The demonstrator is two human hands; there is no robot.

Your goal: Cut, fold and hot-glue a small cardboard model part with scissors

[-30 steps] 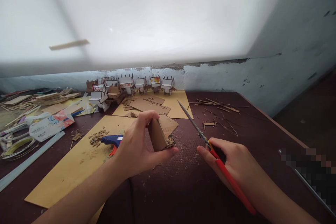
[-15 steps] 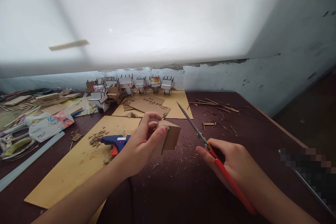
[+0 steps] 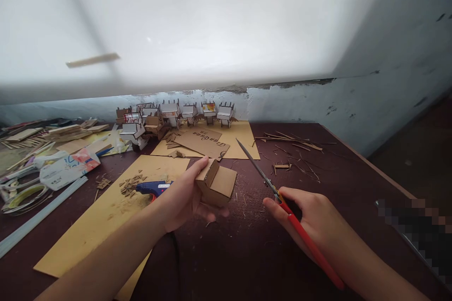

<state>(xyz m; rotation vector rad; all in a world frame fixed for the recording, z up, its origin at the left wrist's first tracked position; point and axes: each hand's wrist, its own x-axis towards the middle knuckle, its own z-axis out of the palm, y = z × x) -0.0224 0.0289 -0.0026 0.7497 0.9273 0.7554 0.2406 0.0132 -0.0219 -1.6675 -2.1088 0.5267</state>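
Observation:
A small brown cardboard box-like model [image 3: 219, 183] with a stepped top rests in my left hand [image 3: 189, 197]. My thumb lies along its left side and the fingers curl beneath it. My right hand [image 3: 307, 216] is closed round red-handled scissors [image 3: 303, 233]; their blades point up and to the left, together, and stay apart from the cardboard model. Behind my left wrist lies a blue glue gun [image 3: 154, 187] with an orange trigger, partly hidden by the hand. Beside its nozzle is a heap of small cardboard pieces [image 3: 130, 185].
Several small cardboard models [image 3: 169, 112] stand along the wall. Yellow board sheets [image 3: 88, 225] cover part of the dark table [image 3: 226, 263]. Cardboard strips [image 3: 293, 138] lie at the back right. Tape rolls [image 3: 26, 197] and wood pieces [image 3: 65, 130] crowd the left. A pixelated patch [image 3: 420, 230] covers the right edge.
My left hand has turned the cardboard model over and lowered it slightly, so its stepped top now shows and the fingers are underneath. The right hand and scissors have barely moved.

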